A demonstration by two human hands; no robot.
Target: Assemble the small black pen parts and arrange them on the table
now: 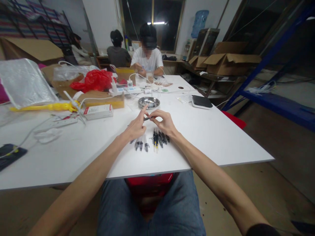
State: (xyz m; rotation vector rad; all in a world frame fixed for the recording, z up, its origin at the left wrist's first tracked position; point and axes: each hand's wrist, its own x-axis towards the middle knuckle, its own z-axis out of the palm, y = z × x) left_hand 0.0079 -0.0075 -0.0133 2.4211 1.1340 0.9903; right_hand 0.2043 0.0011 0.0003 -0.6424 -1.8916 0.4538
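Observation:
Over the table, in front of the shiny metal bowl [155, 104], my two hands meet at a slim dark pen part [147, 118]. My left hand [136, 127] is closed round one end, its index finger stretched out towards the bowl. The fingertips of my right hand [163, 122] pinch the other end. Just below my hands lie several clear pen barrels with black tips [141, 146]. Beside them are black refills with yellow ends [155, 139] and several dark pen pieces [160, 140], partly hidden under my right hand.
A white box [98, 111], power strip [130, 89], red plastic bag [94, 80] and cables are at left. A black-topped device [201, 101] lies on the right of the white table [221, 137]. A person [147, 60] works across the table; others sit behind.

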